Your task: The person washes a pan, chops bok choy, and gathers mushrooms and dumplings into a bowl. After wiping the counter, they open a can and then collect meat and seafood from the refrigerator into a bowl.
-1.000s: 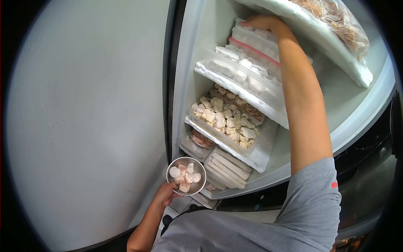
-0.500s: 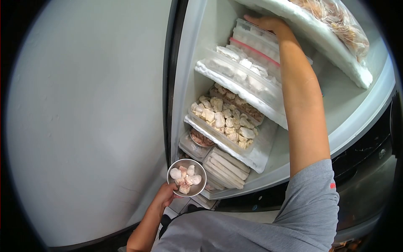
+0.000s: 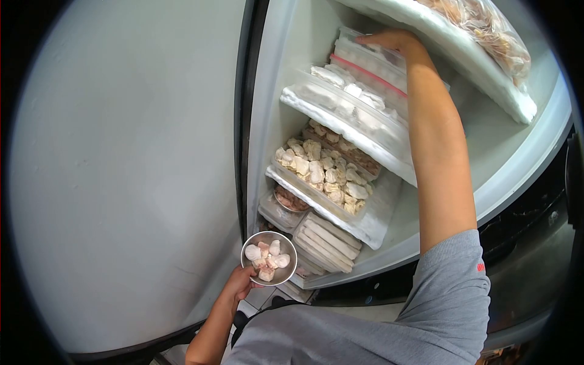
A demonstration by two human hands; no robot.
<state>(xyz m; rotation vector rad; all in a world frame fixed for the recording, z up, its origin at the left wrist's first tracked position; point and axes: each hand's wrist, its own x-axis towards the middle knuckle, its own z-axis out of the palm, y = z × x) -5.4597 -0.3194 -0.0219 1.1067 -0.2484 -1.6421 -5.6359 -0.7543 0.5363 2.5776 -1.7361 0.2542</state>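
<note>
In my left hand (image 3: 239, 283) is a small steel bowl (image 3: 288, 275), gripped by its rim and tilted towards me. Several pale, lumpy dumpling-like pieces (image 3: 268, 261) lie in it, some pinkish. My right hand (image 3: 389, 40) reaches into the freezer's upper shelf, dipping into the top of a clear plastic container (image 3: 344, 46). One digit is stretched out towards the left; the other fingers are largely hidden by the container and the hand itself. Below that container, a red-edged clear box (image 3: 365, 68) rests behind a tray of white frosted pieces (image 3: 358, 103).
A frosted shelf (image 3: 340, 131) divides the freezer. Under it stands a tub of yellowish-white dumplings (image 3: 322, 170). Lower down are a bowl of reddish meat (image 3: 289, 199) and stacked pale sticks (image 3: 325, 243). A bagged item (image 3: 486, 30) lies above; the grey door (image 3: 134, 170) fills the left.
My right hand has moved slightly down, from above the top container's edge into its top. My left hand still holds the bowl in nearly the same place.
</note>
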